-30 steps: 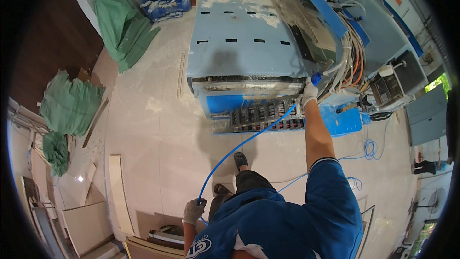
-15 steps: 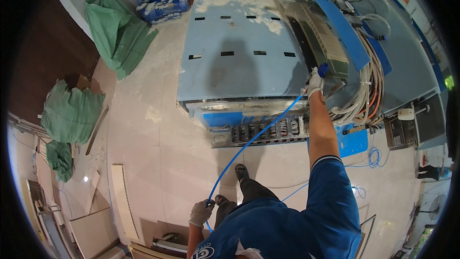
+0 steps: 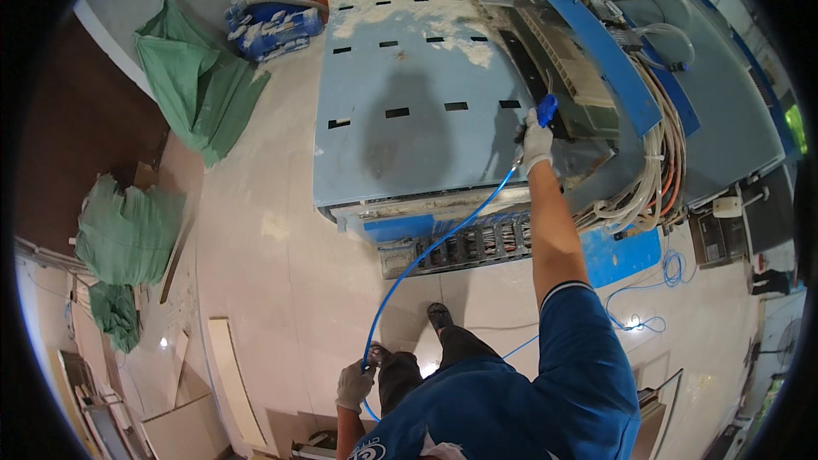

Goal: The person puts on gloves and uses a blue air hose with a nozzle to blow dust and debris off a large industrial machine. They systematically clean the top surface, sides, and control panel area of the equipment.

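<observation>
In my gloved right hand (image 3: 536,143) is a blue air blow gun (image 3: 547,109), its fingers closed around the grip. A thin nozzle seems to point away from me, over the dark edge strip of a grey-blue machine cover (image 3: 417,145). From the gun's lower end a blue air hose (image 3: 430,249) curves down to my left hand (image 3: 352,387), also gloved. That hand is closed around the hose beside my left leg. Pale dust lies in patches on the far part of the cover, which has rows of dark slots.
A bundle of hoses and cables (image 3: 666,132) runs along the machine's right side beside a long blue panel (image 3: 588,34). Coiled blue hose (image 3: 673,268) lies on the floor at right. Green sheets (image 3: 200,81) and boards (image 3: 234,379) are at left; a blue motor (image 3: 277,32) stands behind.
My right hand has moved left and slightly up over the cover with the blow gun. The left hand still grips the hose, slightly lower in view. My view has shifted a little.
</observation>
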The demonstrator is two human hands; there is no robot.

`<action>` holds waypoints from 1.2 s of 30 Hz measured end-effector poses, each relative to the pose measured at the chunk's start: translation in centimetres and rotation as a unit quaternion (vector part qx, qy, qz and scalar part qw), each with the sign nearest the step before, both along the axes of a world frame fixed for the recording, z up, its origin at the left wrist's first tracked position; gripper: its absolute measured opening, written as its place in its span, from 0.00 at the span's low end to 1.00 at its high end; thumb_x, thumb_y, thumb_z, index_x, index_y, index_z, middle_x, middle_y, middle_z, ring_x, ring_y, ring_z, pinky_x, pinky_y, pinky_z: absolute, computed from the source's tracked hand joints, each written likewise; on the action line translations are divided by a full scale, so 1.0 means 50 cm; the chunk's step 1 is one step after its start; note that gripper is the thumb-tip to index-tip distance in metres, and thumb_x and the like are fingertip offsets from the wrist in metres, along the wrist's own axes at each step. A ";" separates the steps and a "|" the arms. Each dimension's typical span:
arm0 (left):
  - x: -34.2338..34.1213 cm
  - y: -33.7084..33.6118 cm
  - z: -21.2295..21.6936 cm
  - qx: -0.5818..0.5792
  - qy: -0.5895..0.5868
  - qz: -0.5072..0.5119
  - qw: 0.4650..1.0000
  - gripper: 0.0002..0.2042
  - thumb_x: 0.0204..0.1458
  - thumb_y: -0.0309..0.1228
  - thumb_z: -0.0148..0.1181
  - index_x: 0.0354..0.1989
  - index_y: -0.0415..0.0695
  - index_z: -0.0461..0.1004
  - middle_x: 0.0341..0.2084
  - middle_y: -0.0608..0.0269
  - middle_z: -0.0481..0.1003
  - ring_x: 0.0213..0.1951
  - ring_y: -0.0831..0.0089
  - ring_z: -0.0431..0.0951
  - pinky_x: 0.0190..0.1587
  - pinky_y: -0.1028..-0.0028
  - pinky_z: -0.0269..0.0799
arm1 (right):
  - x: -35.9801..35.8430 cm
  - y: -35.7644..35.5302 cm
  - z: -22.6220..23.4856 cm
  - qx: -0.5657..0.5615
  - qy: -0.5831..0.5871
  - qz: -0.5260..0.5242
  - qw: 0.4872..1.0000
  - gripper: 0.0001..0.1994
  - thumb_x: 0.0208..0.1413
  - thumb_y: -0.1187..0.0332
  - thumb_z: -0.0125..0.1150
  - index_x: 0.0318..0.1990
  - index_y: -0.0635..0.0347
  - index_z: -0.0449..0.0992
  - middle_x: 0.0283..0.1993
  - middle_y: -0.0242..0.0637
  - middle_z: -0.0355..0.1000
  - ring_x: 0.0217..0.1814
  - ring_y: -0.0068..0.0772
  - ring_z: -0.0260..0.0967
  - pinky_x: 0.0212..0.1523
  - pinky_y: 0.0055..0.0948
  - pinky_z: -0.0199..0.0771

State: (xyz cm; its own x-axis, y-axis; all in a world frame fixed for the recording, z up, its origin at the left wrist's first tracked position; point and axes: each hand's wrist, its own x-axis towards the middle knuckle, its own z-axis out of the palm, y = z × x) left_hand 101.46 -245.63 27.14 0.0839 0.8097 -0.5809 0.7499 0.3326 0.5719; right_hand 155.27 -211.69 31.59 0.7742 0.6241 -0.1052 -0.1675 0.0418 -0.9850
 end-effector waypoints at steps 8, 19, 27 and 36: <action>-0.262 0.009 -0.001 -0.017 -0.001 0.076 0.997 0.07 0.51 0.33 0.57 0.34 0.47 0.79 0.16 0.59 0.76 0.21 0.72 0.78 0.26 0.72 0.71 | -0.220 -0.096 -0.052 0.017 0.138 0.005 0.990 0.19 0.58 0.54 0.56 0.20 0.56 0.69 0.15 0.32 0.65 0.14 0.27 0.62 0.16 0.29 0.60; -0.597 0.053 0.006 0.013 -0.067 0.125 0.990 0.10 0.53 0.36 0.56 0.34 0.44 0.79 0.14 0.59 0.74 0.15 0.72 0.76 0.21 0.72 0.69 | -0.509 -0.076 -0.039 -0.051 0.048 0.035 0.997 0.19 0.56 0.53 0.58 0.19 0.54 0.69 0.14 0.28 0.62 0.14 0.23 0.58 0.16 0.26 0.57; -0.676 0.138 0.013 0.096 -0.050 0.251 0.962 0.17 0.58 0.42 0.52 0.34 0.39 0.77 0.11 0.64 0.69 0.06 0.74 0.66 0.10 0.74 0.61 | -0.674 0.039 -0.025 -0.058 0.053 0.084 0.993 0.19 0.55 0.54 0.60 0.21 0.60 0.70 0.16 0.31 0.65 0.13 0.24 0.60 0.15 0.26 0.59; -0.646 0.342 0.022 0.061 -0.058 0.258 0.962 0.18 0.58 0.43 0.51 0.31 0.39 0.77 0.07 0.65 0.65 0.06 0.74 0.66 0.10 0.74 0.59 | -0.744 0.280 0.007 -0.046 0.095 0.159 0.982 0.17 0.55 0.55 0.59 0.23 0.57 0.70 0.16 0.30 0.64 0.15 0.25 0.61 0.17 0.26 0.63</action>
